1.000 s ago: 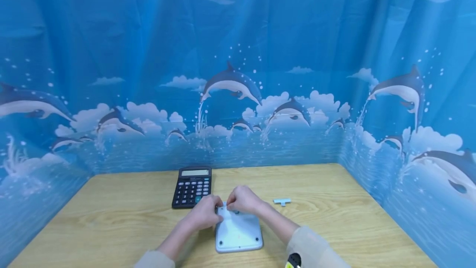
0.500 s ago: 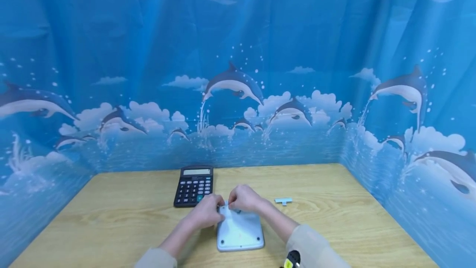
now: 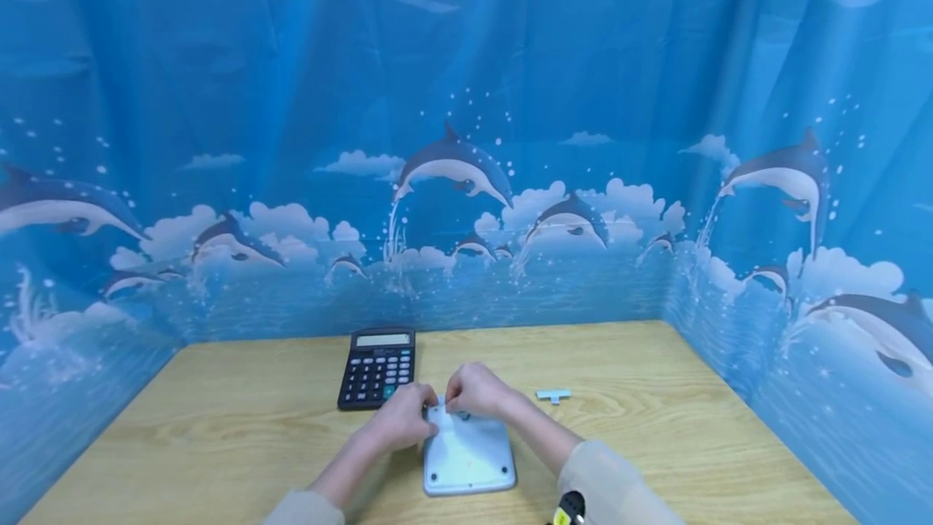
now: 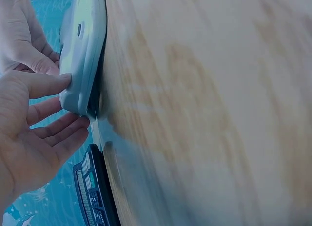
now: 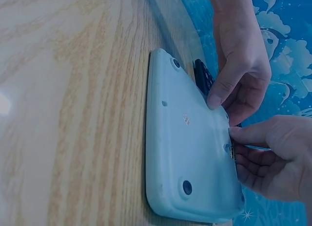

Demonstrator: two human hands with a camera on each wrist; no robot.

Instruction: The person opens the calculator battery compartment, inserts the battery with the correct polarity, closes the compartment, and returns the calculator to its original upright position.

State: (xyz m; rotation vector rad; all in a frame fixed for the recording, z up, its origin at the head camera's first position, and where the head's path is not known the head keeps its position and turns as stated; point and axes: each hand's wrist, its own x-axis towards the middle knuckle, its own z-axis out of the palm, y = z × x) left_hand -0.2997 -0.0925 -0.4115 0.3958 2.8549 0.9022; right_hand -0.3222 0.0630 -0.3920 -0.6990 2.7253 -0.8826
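A pale, flat, rounded device lies on the table with its back up, showing round dark feet. My left hand grips its far left corner, thumb on the back and fingers around the edge. At the far edge, my right hand has its thumb and curled fingers beside an opening with something yellowish in it. I cannot tell whether a small part sits between the right fingertips. To the right lies a small pale T-shaped piece, apart from both hands.
A black desk calculator lies keys up just beyond the left hand. The wooden table ends at a blue curtain printed with dolphins, at the back and sides. A dark band with a yellow patch shows by the right sleeve.
The head view shifts slightly between frames. Both hands keep nearly the same place on the device, and the calculator and T-shaped piece stay put.
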